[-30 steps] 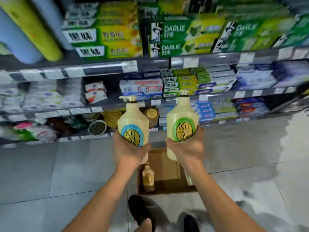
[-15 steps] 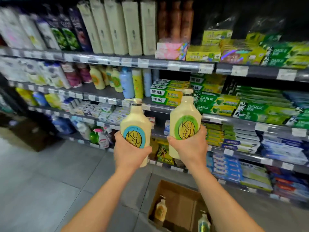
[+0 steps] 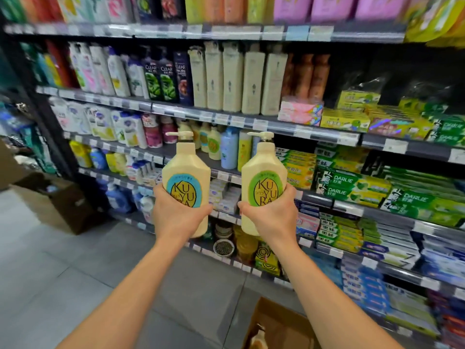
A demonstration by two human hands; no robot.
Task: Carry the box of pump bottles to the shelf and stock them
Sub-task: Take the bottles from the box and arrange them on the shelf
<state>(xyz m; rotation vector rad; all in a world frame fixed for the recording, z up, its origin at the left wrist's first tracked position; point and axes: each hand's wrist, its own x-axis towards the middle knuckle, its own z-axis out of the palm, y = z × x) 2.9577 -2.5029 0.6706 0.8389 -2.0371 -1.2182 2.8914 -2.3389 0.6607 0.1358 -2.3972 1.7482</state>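
"Two pump bottles, one per hand. The left hand (image 3: 180, 215) has its fingers curled round the blue-label bottle (image 3: 186, 170), low on the body."

"And the right hand (image 3: 273, 216)?"

"Same grip, fingers wrapped about the green-label bottle (image 3: 264, 170). Both bottles stand upright, side by side with a gap between them, held in front of the shelf (image 3: 226, 119) of shampoos and toothpaste boxes (image 3: 352, 183)."

"Where's the box?"

"The box (image 3: 279, 321) sits open on the grey floor (image 3: 75, 285) below the arms, near the shelf's foot, with another bottle (image 3: 258, 338) inside at the edge of view. A second carton (image 3: 68, 205) lies on the floor to the left."
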